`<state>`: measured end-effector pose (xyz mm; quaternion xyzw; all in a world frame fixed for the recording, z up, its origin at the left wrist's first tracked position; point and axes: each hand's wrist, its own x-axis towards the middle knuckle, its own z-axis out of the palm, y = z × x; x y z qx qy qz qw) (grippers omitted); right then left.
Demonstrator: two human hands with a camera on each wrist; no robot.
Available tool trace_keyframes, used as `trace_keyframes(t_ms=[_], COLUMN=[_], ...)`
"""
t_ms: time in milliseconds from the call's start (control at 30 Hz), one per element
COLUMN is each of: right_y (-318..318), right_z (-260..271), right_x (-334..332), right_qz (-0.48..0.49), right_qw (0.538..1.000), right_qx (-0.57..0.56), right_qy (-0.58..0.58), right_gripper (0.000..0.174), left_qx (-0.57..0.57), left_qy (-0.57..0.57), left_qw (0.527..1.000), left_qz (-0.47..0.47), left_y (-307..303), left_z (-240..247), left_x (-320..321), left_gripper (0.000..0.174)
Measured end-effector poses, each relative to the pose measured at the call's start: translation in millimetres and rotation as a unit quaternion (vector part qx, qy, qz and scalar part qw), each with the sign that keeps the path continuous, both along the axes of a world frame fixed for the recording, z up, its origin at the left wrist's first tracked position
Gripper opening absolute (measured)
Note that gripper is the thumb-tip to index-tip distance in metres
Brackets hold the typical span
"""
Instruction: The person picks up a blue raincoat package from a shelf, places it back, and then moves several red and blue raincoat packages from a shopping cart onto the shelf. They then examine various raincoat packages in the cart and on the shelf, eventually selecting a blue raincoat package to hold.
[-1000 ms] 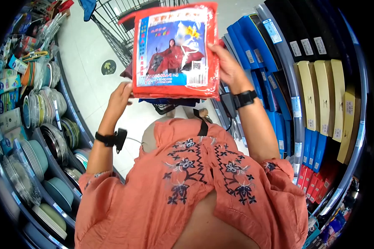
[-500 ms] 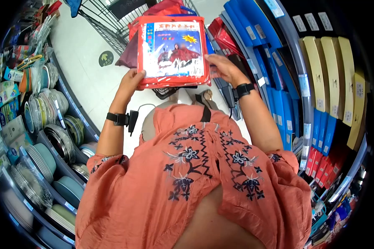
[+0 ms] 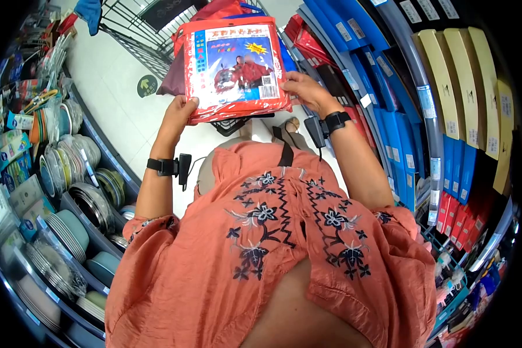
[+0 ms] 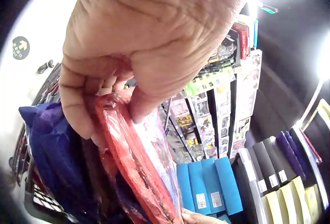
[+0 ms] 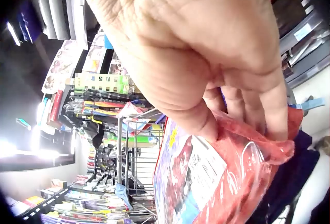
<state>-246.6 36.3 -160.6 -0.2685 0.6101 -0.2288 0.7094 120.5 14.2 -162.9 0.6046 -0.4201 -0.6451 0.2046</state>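
A flat red rain poncho (image 3: 229,61) in clear plastic, with a printed picture card on its front, is held up in front of the person. At its lower left corner the left hand (image 3: 178,116) grips the edge, thumb on the front face. The right hand (image 3: 313,94) pinches the opposite side near the lower right. In the left wrist view, thumb and fingers close around the thick edge of the poncho (image 4: 129,152). The right wrist view has the thumb beside the barcode on the poncho (image 5: 232,183), with the fingers behind it.
A wire shopping cart (image 3: 136,26) with red and blue items stands just beyond the poncho. Shelves of plates and bowls (image 3: 66,229) line the left side. Blue boxes (image 3: 397,142) and cream boxes (image 3: 446,87) fill the right shelves. Pale floor (image 3: 113,110) runs between.
The poncho has come down, farther from the head camera, and tilted back a little. My left hand's thumb has moved onto its front. Over the last half second it shifted only slightly left.
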Motion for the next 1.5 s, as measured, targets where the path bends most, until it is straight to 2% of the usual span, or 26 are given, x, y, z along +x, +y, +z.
trace_keyframes(t_ms=[133, 233, 633, 833, 1000, 1167, 1233, 1333, 1500], right_y=[-0.3, -1.6, -2.0, -2.1, -1.0, -1.9, -2.9, -5.5, -5.5], right_z=[-4.5, 0.4, 6.8, 11.9, 7.2, -3.4, 2.5, 5.4, 7.8], right_x=[0.5, 0.6, 1.6, 4.2, 5.2, 7.2, 12.5, 16.7, 14.1], right_qz=[-0.016, -0.023, -0.037, -0.03, -0.033, -0.036, -0.05, -0.069, -0.086], right_qw=[1.0, 1.0, 0.999, 0.999, 0.999, 0.999, 0.999, 0.996, 0.995], right_qx=[-0.011, -0.016, -0.012, -0.011, -0.008, -0.007, -0.012, -0.021, -0.034], right_qy=[-0.012, -0.014, -0.021, -0.005, 0.0, -0.002, -0.012, -0.051, -0.035], right_gripper=[0.033, 0.031, 0.026, 0.025, 0.026, 0.035, 0.043, 0.043, 0.042], left_qx=[0.009, 0.013, 0.03, 0.001, -0.028, -0.06, -0.081, -0.096, -0.099], left_qy=[-0.016, -0.003, -0.001, -0.018, -0.005, -0.026, -0.028, -0.043, -0.059], left_qw=[0.999, 1.0, 0.999, 0.999, 1.0, 0.998, 0.996, 0.994, 0.991], left_qz=[-0.029, -0.007, -0.027, -0.03, -0.011, 0.004, -0.011, -0.034, -0.064], left_y=[-2.4, -1.2, -5.7, -9.2, -13.6, -17.5, -18.8, -21.6, -22.2], left_z=[-5.1, 2.6, -5.1, -7.0, -4.4, -1.2, -6.3, 4.3, 10.5], left_x=[4.5, -0.3, 4.8, 5.2, 0.1, -8.0, -7.5, -8.8, -7.4], left_gripper=[0.036, 0.036, 0.036, 0.039, 0.046, 0.059, 0.057, 0.051, 0.044])
